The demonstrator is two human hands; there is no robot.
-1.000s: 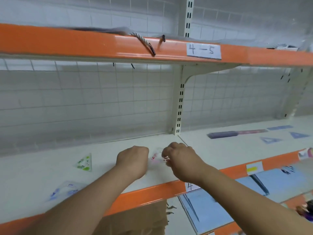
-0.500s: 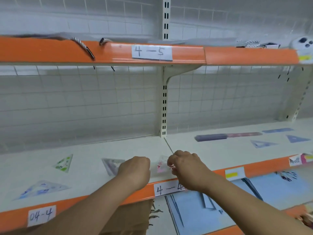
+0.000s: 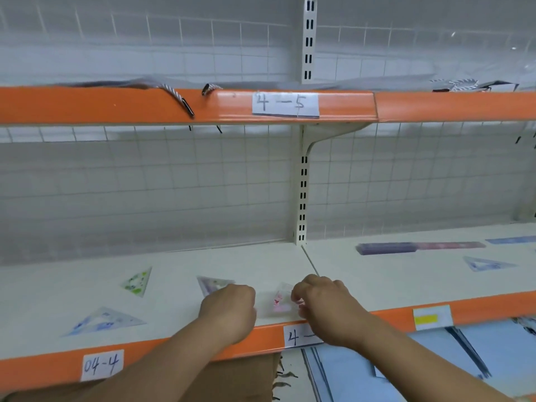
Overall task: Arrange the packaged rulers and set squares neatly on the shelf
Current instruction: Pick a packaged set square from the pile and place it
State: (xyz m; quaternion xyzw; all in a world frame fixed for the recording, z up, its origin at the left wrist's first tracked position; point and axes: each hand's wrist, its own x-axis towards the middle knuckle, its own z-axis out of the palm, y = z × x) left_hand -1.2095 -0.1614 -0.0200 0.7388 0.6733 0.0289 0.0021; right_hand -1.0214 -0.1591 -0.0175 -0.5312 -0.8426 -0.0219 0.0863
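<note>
Pink set square (image 3: 278,303) sits at the shelf (image 3: 174,265) front edge, left hand (image 3: 229,310) and right hand (image 3: 323,304) both pinching its sides.

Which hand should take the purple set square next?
Probably left. The left hand sits right beside the purple set square, partly covering its near corner. The right hand is farther off, across the pink set square, whose edge it pinches.

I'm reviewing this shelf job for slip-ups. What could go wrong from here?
1. The pink packet, pinched by the right hand, lies close to the shelf's orange front edge; it may slide off.
2. The left hand overlaps the purple set square and could knock it crooked.
</note>
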